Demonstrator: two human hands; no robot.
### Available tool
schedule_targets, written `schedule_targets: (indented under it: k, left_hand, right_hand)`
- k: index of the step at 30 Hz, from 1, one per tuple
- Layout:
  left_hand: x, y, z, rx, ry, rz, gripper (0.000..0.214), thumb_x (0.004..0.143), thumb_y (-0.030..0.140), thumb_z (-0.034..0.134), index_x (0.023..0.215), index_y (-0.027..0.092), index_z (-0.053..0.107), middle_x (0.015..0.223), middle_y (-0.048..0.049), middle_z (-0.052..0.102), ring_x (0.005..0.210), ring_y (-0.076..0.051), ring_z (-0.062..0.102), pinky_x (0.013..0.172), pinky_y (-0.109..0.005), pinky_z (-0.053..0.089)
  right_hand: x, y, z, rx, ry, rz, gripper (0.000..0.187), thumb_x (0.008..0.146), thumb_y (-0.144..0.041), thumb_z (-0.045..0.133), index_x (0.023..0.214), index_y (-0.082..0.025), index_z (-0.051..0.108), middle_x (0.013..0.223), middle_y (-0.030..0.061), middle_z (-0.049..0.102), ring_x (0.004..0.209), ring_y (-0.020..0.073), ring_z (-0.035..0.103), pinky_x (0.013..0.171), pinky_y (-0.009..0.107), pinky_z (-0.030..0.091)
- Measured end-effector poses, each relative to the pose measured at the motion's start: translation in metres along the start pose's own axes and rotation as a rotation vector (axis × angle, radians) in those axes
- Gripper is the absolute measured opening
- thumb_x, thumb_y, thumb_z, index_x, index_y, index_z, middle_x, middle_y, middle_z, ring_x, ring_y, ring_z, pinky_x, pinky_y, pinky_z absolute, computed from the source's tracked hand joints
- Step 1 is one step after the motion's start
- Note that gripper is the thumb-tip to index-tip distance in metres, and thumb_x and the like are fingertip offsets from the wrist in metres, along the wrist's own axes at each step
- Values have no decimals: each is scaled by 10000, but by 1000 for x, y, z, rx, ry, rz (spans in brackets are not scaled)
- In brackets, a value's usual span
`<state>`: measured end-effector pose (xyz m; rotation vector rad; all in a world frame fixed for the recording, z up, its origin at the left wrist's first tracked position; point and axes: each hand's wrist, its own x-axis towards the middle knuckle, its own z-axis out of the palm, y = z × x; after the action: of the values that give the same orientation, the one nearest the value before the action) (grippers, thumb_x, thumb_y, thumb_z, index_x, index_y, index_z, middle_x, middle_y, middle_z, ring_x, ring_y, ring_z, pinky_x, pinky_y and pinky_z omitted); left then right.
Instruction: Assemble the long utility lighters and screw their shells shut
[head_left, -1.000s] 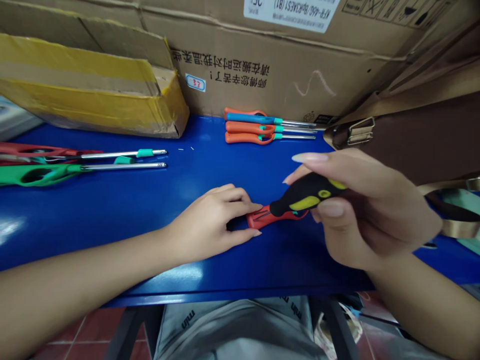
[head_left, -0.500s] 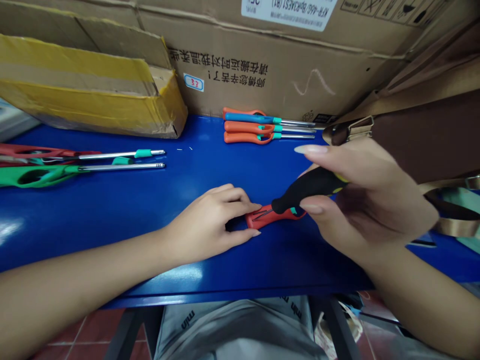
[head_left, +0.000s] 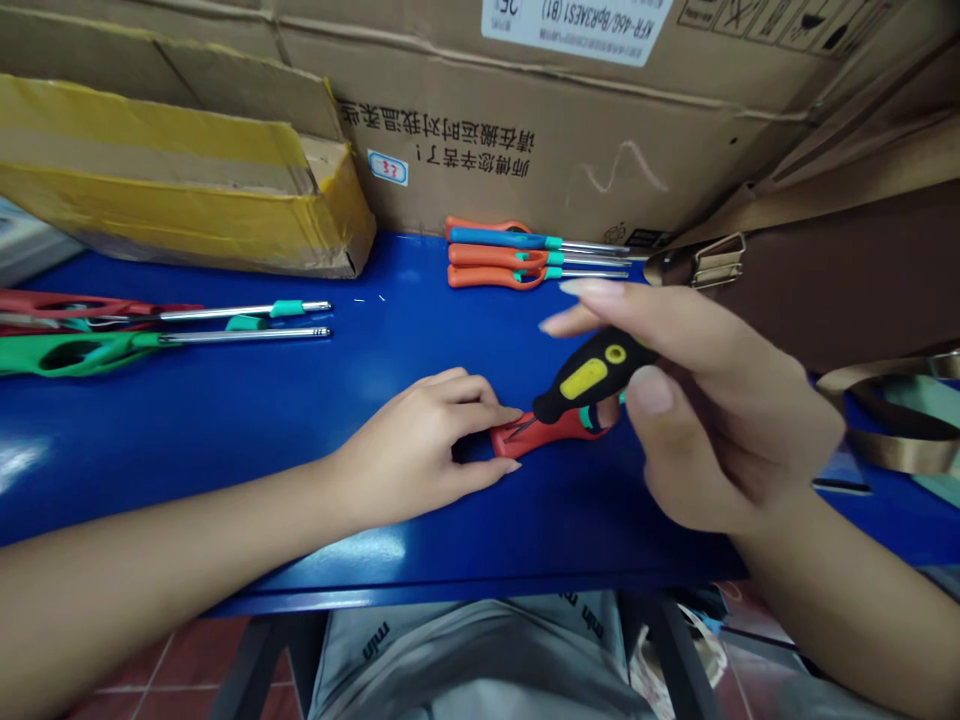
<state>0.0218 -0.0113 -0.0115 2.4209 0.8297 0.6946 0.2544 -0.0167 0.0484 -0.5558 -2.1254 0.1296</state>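
Note:
My left hand pinches the end of a red lighter between thumb and fingers and holds it down on the blue table. Its far end lies partly behind my right hand. That hand grips a screwdriver with a black and yellow handle, thumb on the near side and fingers round the back. The tool leans down to the left, its thin shaft touching the lighter's top face near my left fingertips; the very tip is hard to make out.
Orange and blue lighters lie in a row against a large cardboard box. To the left are green and red lighters with metal tubes, before a yellow-taped carton. A brown bag stands at right.
The screwdriver handle has rotated, so its yellow patch now faces up. My right fingers have shifted left and changed their hold on it. My left hand has stayed in place.

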Motion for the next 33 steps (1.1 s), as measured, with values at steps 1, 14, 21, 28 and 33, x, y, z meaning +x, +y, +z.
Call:
schedule_targets:
  k: [1, 14, 21, 28, 33]
  left_hand:
    - [0, 0, 0, 2, 6, 0, 263, 918, 274, 776, 1161, 173, 762, 999, -40, 701, 943, -203, 623, 863, -349, 508]
    - [1, 4, -1, -14, 0, -17, 211, 913, 246, 768, 1116, 188, 768, 981, -27, 697, 931, -196, 619, 858, -345, 510]
    - [1, 4, 0, -2, 8, -1, 167, 918, 227, 755, 1078, 184, 767, 943, -23, 677, 883, -189, 613, 819, -335, 498]
    - [0, 3, 0, -12, 7, -14, 198, 924, 253, 751, 1111, 192, 764, 1005, -41, 696, 953, -210, 630, 873, -355, 509]
    - [0, 5, 0, -6, 3, -24, 190, 936, 237, 710, 1114, 202, 766, 954, -33, 687, 893, -196, 625, 837, -348, 516]
  right_hand:
    - [0, -1, 0, 45, -24, 18, 457, 1036, -134, 479, 1476, -205, 582, 1371, 40, 713, 1194, 216, 708, 1015, 398, 615]
    - [-2, -3, 1, 81, -58, 155, 511, 1033, -161, 508, 1517, -323, 521, 1431, 17, 673, 1154, 231, 730, 974, 422, 643]
    - [12, 1, 9, 1, -65, 75, 369, 937, -430, 728, 1302, -393, 687, 1212, 36, 776, 1128, 315, 742, 819, 473, 688]
    - [18, -2, 13, -7, -44, 11, 418, 922, -483, 749, 1311, -348, 677, 1199, 40, 769, 1061, 287, 745, 786, 451, 679]
    - [7, -6, 1, -42, 8, -35, 259, 980, -290, 713, 1234, -258, 670, 999, -4, 795, 806, 170, 703, 748, 336, 645]
